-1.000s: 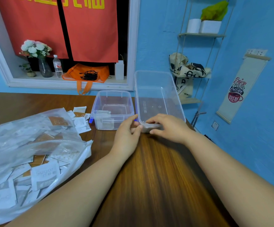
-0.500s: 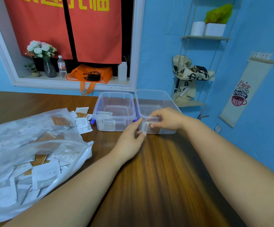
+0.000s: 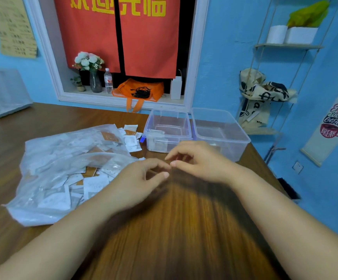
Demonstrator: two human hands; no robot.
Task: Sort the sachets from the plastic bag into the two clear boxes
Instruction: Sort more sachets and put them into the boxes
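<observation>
Now that the right clear box (image 3: 220,130) sits on the desk (image 3: 174,229) beside the left clear box (image 3: 167,128), both hands, left (image 3: 137,182) and right (image 3: 200,160), have let go and hover loosely curled and empty, free to start on the plastic bag (image 3: 63,168) of sachets (image 3: 95,184).

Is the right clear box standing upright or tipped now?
Upright. The right clear box rests flat on the table, open top up, beside the left box.
</observation>
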